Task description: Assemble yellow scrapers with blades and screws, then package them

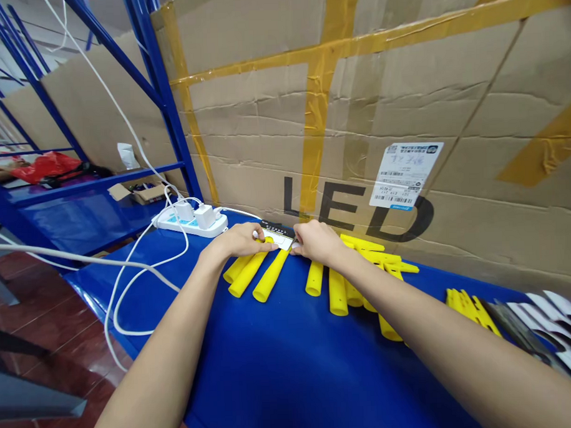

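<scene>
Between my hands is a black-and-white printed card (280,236), held near the back of the blue table. My left hand (243,240) has its fingers closed at the card's left edge. My right hand (317,241) pinches the other edge, where a small dark piece shows by the fingertips. Just below the card lies a yellow tubular handle (271,275), its open end towards me. More yellow handles (250,272) rest under and beside my left hand. Past my right hand are several others (337,293), partly hidden by my right forearm.
A large cardboard box (254,127) stands along the table's back. On the left, a white power strip (194,222) with plugs and looping white cables (122,282) lies on the table (281,364). Yellow pieces (471,310) and a stack of white-and-black cards (552,329) are at right.
</scene>
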The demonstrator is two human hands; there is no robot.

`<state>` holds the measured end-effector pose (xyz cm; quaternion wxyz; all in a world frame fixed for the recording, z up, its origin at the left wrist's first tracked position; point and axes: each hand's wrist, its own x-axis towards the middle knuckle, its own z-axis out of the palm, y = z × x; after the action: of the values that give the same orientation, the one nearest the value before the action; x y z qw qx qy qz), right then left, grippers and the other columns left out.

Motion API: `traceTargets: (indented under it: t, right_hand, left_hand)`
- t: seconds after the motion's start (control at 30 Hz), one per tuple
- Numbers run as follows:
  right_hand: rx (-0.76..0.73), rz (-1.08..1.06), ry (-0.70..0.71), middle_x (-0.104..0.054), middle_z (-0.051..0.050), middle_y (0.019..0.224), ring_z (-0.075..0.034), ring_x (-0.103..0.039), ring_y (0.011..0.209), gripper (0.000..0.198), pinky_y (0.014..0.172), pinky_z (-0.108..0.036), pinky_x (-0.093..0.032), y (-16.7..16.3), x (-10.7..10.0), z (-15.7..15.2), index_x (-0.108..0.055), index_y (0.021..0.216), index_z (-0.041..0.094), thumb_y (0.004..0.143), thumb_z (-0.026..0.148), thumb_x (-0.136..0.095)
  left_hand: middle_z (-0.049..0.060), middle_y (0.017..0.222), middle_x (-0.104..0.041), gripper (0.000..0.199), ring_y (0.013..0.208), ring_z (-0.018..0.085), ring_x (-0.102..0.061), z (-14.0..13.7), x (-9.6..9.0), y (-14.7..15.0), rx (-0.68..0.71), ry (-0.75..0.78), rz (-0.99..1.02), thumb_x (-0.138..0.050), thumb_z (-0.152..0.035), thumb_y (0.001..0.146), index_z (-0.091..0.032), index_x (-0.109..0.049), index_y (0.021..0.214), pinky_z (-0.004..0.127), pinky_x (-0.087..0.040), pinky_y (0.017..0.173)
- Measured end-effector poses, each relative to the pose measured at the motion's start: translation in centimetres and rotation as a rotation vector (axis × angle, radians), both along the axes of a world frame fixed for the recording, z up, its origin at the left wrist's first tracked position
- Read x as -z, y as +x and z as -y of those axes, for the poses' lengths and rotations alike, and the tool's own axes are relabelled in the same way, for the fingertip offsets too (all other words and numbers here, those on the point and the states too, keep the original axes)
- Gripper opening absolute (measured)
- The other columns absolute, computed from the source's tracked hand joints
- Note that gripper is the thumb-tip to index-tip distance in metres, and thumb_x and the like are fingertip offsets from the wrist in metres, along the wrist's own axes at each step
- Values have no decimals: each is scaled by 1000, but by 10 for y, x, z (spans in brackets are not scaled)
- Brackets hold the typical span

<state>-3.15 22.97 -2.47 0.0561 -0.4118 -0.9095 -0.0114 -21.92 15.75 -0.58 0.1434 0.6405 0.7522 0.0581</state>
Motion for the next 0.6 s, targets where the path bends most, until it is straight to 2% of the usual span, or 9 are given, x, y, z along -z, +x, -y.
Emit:
traceTargets:
  t: [0.1, 0.2, 0.33, 0.47, 0.6]
  right_hand:
    - [-18, -3, -2, -71, -10, 95, -26, -68, 89, 21, 65, -29, -44, 2, 3, -1, -67, 96, 20, 83, 35, -74]
    - [-26, -7, 9, -71, -9, 94, -24, -67, 86, 20, 61, -29, -40, 9, 4, -1, -66, 96, 21, 83, 35, -71]
    - [-94, 7, 34, -70, -8, 89, -24, -65, 84, 14, 62, -30, -36, 25, 3, -1, -66, 92, 20, 83, 31, -67]
    - [-161, 1, 41, -69, -8, 85, -24, -63, 86, 11, 65, -30, -37, 42, 8, 0, -65, 85, 19, 88, 29, -61]
    - [-169, -45, 55, -69, -10, 84, -25, -62, 91, 16, 69, -31, -39, 50, 14, 4, -64, 82, 18, 91, 28, -57]
  left_hand:
    - [12, 113, -70, 72, 97, 29, -67, 6, -4, 12, 27, -20, -11, -63, -73, 69, -21, -56, 118, 34, -49, 75]
    - [14, 117, -68, 81, 101, 31, -66, 11, -7, 28, 39, -63, -65, -73, -69, 63, -20, -49, 123, 34, -49, 76]
    - [17, 123, -66, 70, 107, 33, -65, 12, -5, 40, -22, -45, -123, -71, -60, 72, -19, -48, 123, 38, -51, 82]
    - [21, 131, -62, 73, 117, 36, -62, 10, 4, 48, -66, -12, -138, -71, -57, 73, -18, -44, 129, 41, -50, 90]
    - [21, 132, -62, 69, 118, 37, -62, 10, 7, 53, -117, -17, -158, -70, -49, 74, -18, -45, 130, 43, -51, 88]
